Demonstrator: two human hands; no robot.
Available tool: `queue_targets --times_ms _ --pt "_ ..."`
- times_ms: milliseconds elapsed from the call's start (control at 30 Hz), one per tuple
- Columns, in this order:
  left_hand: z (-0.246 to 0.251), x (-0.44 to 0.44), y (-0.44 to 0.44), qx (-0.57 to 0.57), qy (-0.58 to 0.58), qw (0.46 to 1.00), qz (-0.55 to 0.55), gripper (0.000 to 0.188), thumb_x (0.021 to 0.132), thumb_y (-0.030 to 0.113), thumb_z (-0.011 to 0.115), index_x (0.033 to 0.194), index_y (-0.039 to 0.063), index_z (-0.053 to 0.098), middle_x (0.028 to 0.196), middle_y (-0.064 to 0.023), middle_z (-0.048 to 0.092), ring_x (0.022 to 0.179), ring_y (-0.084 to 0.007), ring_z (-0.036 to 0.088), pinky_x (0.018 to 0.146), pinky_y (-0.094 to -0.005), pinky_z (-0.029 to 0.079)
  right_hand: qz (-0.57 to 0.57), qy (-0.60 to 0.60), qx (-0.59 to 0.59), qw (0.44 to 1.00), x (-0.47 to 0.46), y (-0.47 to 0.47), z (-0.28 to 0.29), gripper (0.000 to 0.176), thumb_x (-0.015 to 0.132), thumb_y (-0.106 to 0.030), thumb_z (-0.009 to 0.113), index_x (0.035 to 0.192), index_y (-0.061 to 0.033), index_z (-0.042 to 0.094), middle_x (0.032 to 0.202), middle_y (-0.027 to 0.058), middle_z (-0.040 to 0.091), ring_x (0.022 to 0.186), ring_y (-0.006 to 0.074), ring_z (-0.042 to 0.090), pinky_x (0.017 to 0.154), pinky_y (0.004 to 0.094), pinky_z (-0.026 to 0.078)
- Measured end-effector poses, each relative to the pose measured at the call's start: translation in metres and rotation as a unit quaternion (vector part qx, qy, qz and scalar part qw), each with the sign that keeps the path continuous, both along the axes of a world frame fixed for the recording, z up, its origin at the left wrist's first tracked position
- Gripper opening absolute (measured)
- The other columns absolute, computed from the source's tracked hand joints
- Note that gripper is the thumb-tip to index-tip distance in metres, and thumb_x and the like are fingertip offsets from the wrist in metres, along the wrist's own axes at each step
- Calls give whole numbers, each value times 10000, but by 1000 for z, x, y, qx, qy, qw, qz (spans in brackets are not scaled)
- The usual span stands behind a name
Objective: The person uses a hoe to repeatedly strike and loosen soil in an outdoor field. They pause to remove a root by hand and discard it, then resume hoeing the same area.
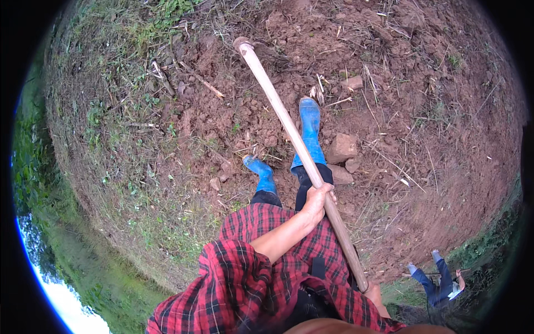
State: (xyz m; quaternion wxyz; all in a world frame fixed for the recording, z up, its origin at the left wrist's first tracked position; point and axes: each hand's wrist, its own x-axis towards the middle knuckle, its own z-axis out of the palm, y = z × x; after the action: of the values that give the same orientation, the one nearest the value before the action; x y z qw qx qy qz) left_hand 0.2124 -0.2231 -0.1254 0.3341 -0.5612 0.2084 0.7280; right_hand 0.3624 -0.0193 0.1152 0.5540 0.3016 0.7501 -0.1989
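A long wooden tool handle [292, 129] runs slantwise from the upper middle down to the right side of my body. My left hand [319, 202] is closed around it at about mid-thigh. Near its lower end is my right hand [373, 293], partly hidden by the handle and the plaid sleeve; its fingers do not show fully, but it appears to grip the wood. At the far end, a soil-covered head [246, 43] rests at the reddish soil [267, 112]; its blade is mostly hidden, so its exact kind is unclear.
Blue rubber boots [309, 121] stand on loose soil, one ahead of the other. Rocks [343, 148] lie beside the forward boot. Sticks [202, 79] and dry stalks are scattered about. Grass and weeds [142, 200] cover the left side. Another person [438, 288] stands at the lower right holding a pole.
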Motion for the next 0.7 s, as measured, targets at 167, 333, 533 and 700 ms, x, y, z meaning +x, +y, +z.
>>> queue_targets --times_ms 167,333,533,700 --pt "20 -17 -44 -37 -2 999 -22 138 772 125 631 773 61 508 603 -34 495 535 -182 516 547 -336 466 132 74 -9 988 47 -3 -63 273 675 -234 681 871 -99 548 657 204 598 645 402 594 594 477 473" --pt "78 -118 -87 -130 222 966 13 191 800 147 617 715 97 453 575 -18 455 537 -161 487 604 -328 448 142 271 -5 952 -30 -16 -222 268 694 -211 652 906 -132 508 704 217 604 669 429 587 610 506 470" --pt "190 -321 -194 -398 535 744 47 159 864 134 559 745 76 472 567 1 455 493 -93 460 556 -268 468 53 498 -174 848 -299 -170 -224 243 730 -180 649 937 -123 536 715 177 620 725 376 609 623 461 490" --pt "225 -403 -285 -506 583 628 100 219 802 218 658 789 102 473 556 21 451 396 -89 444 374 -234 420 73 493 -247 831 -358 -249 -179 265 725 -212 634 924 -93 506 699 181 622 699 369 621 648 457 504"
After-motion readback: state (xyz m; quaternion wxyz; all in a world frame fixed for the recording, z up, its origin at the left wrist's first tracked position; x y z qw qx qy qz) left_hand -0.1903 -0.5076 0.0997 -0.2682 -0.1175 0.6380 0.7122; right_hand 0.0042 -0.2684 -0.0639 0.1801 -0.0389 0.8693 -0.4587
